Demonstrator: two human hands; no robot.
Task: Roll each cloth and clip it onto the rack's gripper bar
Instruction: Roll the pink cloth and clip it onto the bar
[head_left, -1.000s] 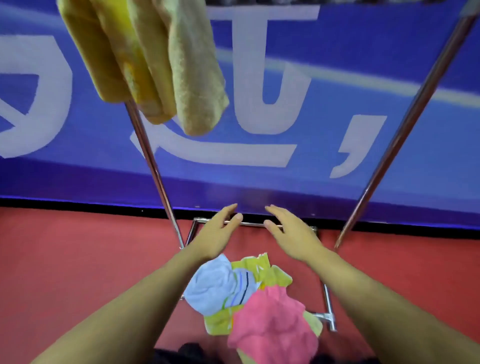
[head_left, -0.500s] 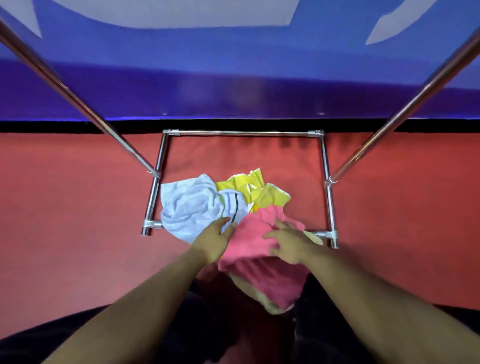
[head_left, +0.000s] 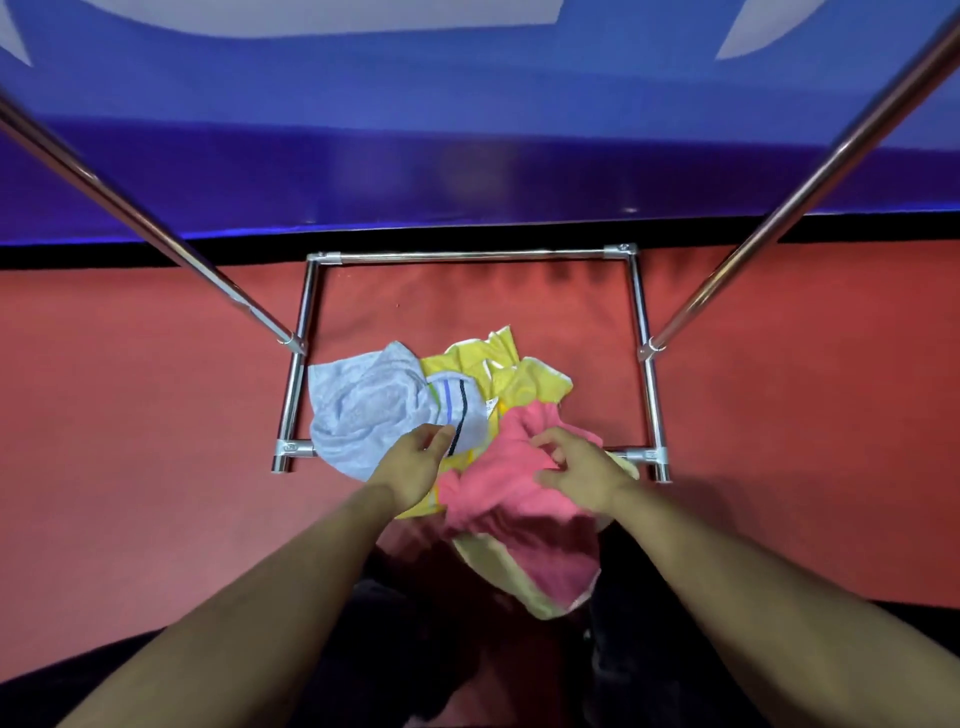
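A heap of cloths lies on the red floor inside the rack's chrome base frame (head_left: 470, 255). The pink cloth (head_left: 524, 519) is nearest me, a pale blue cloth (head_left: 363, 410) with dark stripes lies to its left, and a yellow cloth (head_left: 511, 376) sits behind them. My right hand (head_left: 579, 467) has its fingers closed on a fold of the pink cloth. My left hand (head_left: 415, 460) rests on the heap where the blue and pink cloths meet; whether it grips anything is hidden. The rack's top bar is out of view.
Two chrome uprights (head_left: 156, 239) (head_left: 795, 208) slant up from the base frame on either side. A blue banner wall (head_left: 467, 145) stands right behind the rack. My dark-clothed legs (head_left: 415, 649) are at the bottom.
My view dropped from the hanging yellow rolled cloths to the floor. Both hands came down from above the base frame onto the heap, and my right hand closed on the pink cloth.
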